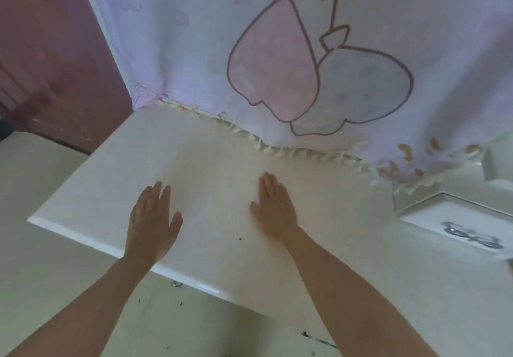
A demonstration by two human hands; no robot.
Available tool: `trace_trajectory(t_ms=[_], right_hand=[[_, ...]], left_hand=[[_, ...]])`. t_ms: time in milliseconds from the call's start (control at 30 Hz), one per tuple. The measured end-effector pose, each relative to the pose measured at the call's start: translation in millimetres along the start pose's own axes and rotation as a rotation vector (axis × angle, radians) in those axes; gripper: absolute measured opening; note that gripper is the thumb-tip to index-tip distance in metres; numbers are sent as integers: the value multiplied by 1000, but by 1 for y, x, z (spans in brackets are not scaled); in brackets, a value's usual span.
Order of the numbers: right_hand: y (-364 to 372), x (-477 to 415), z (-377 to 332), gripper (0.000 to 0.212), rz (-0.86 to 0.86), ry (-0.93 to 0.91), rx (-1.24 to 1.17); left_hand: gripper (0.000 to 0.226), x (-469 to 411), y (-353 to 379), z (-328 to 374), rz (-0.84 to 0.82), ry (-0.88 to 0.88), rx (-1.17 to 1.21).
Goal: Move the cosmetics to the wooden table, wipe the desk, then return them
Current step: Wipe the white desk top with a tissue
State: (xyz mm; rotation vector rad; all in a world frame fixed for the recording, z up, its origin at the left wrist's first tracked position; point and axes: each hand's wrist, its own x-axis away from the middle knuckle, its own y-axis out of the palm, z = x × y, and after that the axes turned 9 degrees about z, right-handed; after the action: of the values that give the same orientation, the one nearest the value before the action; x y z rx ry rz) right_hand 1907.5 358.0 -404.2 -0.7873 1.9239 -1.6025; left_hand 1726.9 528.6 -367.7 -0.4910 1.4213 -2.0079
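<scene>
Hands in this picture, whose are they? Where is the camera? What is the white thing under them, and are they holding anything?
The hands belong to a person who wears one camera on the head, so you look forward and down, just as that person does. The left hand and the right hand are spread flat with straight fingers over a white desk. They hold nothing. A tiny dark speck lies on the desk. Behind it hangs a pale cloth with pink drawings, and its fringe lies on the desk's back edge. At the right is a silver bow on a white panel. No cosmetics are in view.
</scene>
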Motion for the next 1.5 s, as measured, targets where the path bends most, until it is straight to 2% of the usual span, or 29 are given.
trace_trajectory(t_ms=[200,333,467,533,667,733,800,867,933,1000,1067,1133,1300,1500], right_hand=[[-22,119,129,65,33,312,65],[-37,198,194,64,47,541,71],[-52,280,244,61,44,756,119],[-56,308,256,57,87,811,82],[-56,335,248,39,379,867,-134],[-53,346,230,41,444,947,-266],[-46,350,206,42,511,951,-322],[-36,344,174,42,513,867,-356],[-33,330,138,45,437,741,-412],[-37,310,98,49,275,588,-488],[-44,290,52,47,72,427,-535],[-57,270,-4,43,-38,264,-571],[-100,235,-164,42,-59,-186,-647],[-143,242,-339,51,-171,-654,-662]], left_hand=[[59,35,54,131,-127,301,29],[90,74,77,195,-214,457,25],[89,114,91,226,-268,512,25],[82,134,87,237,-286,527,36],[62,164,70,239,-247,595,1],[73,173,57,233,-245,573,19],[86,178,46,219,-221,513,13],[89,184,28,202,-162,458,10],[88,193,3,184,-92,399,46],[86,205,-26,159,-21,340,48],[73,221,-56,125,53,256,10],[60,239,-86,82,119,137,-29],[59,310,-165,-29,328,-221,-79],[58,406,-236,-123,528,-530,-159]])
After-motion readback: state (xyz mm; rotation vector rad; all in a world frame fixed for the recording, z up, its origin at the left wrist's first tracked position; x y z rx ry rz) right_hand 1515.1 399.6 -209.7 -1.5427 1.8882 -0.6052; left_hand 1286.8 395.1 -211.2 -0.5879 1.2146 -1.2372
